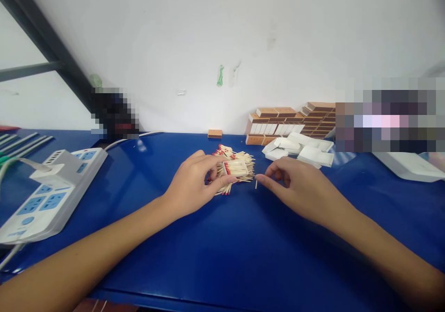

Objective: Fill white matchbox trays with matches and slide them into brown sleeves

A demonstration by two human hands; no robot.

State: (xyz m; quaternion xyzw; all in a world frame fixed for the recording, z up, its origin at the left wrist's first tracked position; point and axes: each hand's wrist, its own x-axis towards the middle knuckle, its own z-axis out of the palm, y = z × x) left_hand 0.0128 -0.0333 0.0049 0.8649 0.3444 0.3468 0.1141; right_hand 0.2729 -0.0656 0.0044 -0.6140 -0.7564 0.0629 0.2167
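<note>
My left hand is closed on a white matchbox tray, thumb in front and fingers behind. Red-tipped matches lie side by side in the tray, heads toward the left. Behind and under it spreads a loose pile of matches on the blue table. To the right of the pile, my right hand is closed in a pinch at thumb and forefinger. A single match sticks down from those fingertips; its upper end is hidden.
Several white empty trays lie heaped behind my right hand. Stacked brown matchboxes stand against the wall, with one lone matchbox left of them. A white power strip with cables sits on the blue table at left.
</note>
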